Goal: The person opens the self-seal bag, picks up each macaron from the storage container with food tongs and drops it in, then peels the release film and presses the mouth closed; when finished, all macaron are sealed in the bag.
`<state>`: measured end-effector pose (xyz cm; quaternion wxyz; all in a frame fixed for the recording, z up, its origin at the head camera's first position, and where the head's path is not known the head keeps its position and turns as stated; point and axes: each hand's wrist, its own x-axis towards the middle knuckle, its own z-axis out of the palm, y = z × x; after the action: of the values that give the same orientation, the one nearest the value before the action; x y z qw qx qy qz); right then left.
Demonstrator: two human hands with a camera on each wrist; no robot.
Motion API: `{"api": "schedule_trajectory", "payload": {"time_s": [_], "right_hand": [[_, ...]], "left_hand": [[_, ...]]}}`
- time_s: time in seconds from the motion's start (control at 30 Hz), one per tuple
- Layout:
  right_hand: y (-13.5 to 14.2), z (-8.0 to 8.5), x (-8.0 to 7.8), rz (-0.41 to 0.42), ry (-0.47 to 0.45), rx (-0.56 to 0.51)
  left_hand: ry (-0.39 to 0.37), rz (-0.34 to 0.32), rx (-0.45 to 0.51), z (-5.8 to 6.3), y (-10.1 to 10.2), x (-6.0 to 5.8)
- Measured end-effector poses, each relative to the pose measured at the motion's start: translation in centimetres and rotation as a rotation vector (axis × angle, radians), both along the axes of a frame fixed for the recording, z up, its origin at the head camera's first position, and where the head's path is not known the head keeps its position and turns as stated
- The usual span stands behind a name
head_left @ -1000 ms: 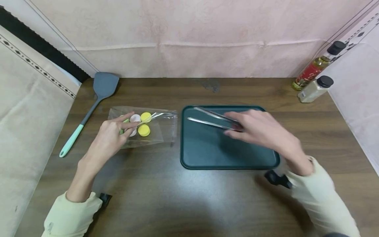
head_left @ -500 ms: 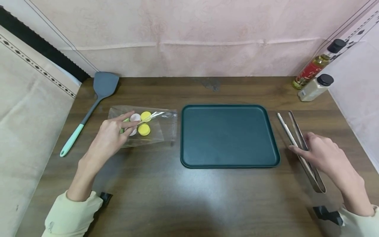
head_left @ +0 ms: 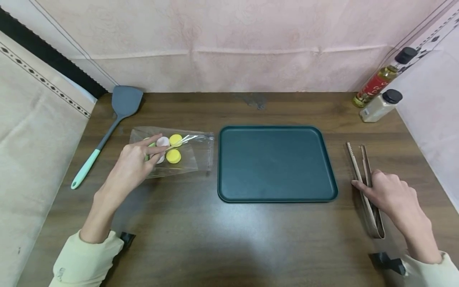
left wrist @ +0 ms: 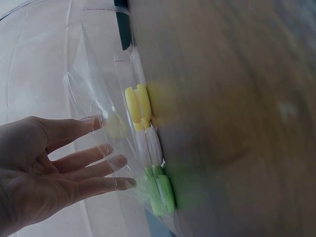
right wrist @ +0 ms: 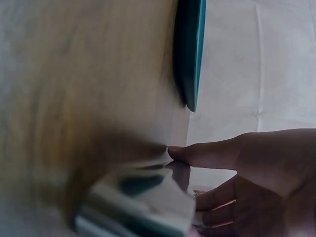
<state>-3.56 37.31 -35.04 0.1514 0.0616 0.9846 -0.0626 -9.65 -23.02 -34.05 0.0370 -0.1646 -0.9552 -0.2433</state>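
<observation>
The right hand (head_left: 394, 197) grips metal tongs (head_left: 369, 212). The left hand (head_left: 134, 160), fingers extended, touches a clear bag (head_left: 203, 153) of discs (head_left: 173, 156).

The tongs (right wrist: 140, 205) are showing smooth, glossy metal, and the bag (head_left: 188, 159) is gleaming as clear, creased plastic. The tray (head_left: 277, 163) is looking smooth and matt; the bench (head_left: 233, 255) is displaying wood grain under a soft sheen.

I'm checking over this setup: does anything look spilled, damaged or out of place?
One oddity: a greyish patch on the table near its back edge, behind the tray, breaks the wood grain; stain, film or wear, I can't tell. The tongs and clear bag look undamaged.
</observation>
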Motion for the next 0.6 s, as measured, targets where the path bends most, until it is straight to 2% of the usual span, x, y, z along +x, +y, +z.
{"api": "schedule_trajectory", "payload": {"time_s": [0.27,0.33,0.4,0.5,0.57,0.6], "right_hand": [[-0.3,-0.3,-0.1,0.029,0.015,-0.005],[-0.5,-0.3,0.0,0.041,0.062,-0.008],[-1.3,-0.2,0.1,0.063,0.181,-0.014],[-3.7,0.6,0.0,0.121,0.453,-0.035],[-6.1,1.3,-0.4,0.204,0.618,-0.078],[-7.6,1.6,-0.7,0.264,0.664,-0.125]], "left_hand": [[0.003,-0.022,-0.017,-0.1,0.2,-0.1],[-0.001,-0.024,-0.020,-0.1,0.2,-0.1],[0.001,-0.027,-0.024,-0.2,0.2,0.0],[0.015,-0.037,-0.026,-0.2,0.2,0.1],[0.032,-0.044,-0.031,-0.2,0.4,0.1],[0.036,-0.045,-0.033,-0.2,0.4,0.1]]}}
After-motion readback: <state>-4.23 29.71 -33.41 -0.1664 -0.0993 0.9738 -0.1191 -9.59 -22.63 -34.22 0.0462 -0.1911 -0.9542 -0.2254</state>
